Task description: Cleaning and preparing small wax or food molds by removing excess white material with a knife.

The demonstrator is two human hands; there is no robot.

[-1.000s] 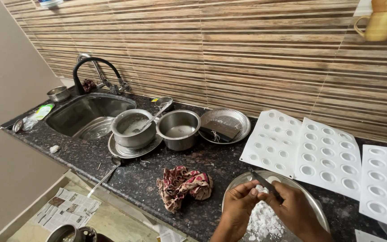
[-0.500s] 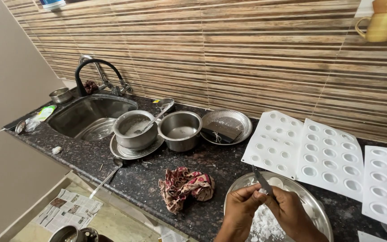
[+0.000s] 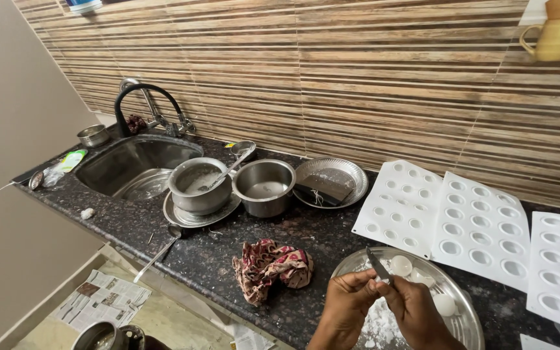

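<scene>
Hands a little more to the right over the steel plate than a moment ago; the small knife points up and away as before.

From the left: sink [image 3: 134, 165], two steel pots [image 3: 199, 185], a crumpled cloth [image 3: 272, 266] just beside the steel plate [image 3: 461, 304]. The left hand [image 3: 345, 308] pinches a small white piece with fingers pressed together. The right hand [image 3: 416, 311] grips the small knife [image 3: 378, 264], its long axis tilted up-left, blade rising between both hands. White round pieces [image 3: 401, 264] lie just right of the blade, nearer the right hand; white moulds [image 3: 452, 217] behind.

Bare counter [image 3: 196, 259] left of crumpled cloth [image 3: 271, 267]; white moulds [image 3: 448, 217] crowd right, pots [image 3: 266, 186] block behind.
</scene>
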